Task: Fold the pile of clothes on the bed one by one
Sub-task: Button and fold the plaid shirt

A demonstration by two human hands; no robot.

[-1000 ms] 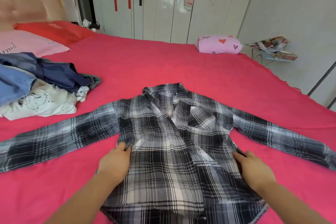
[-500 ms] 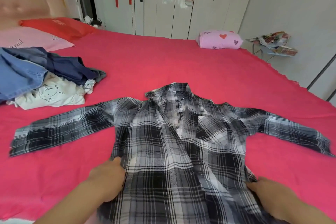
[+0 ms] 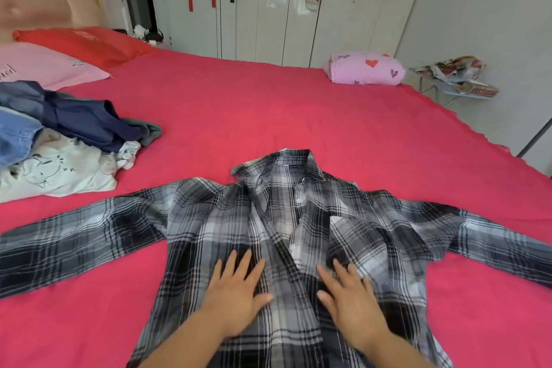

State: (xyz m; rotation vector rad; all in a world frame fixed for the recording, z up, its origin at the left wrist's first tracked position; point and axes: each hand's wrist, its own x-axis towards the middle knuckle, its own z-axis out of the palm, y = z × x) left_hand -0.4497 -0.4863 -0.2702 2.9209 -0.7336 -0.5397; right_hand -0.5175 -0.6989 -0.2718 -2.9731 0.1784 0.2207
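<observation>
Resting flat, fingers spread, gripping nothing, left hand (image 3: 236, 297) and right hand (image 3: 352, 305) on plaid shirt (image 3: 298, 233), sleeves outspread, pink pillow (image 3: 44, 68) script partly cut off, unreadable.

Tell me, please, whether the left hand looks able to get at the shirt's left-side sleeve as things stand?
Probably yes: the left hand lies flat on the plaid shirt, and its sleeve stretches out uncovered on the red bedspread with nothing between.

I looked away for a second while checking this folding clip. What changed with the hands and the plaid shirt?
Both hands left the shirt's side edges and moved inward: the left hand and right hand now lie flat, open, on the plaid shirt front. The shirt remains spread, sleeves out; the clothes pile is untouched.
</observation>
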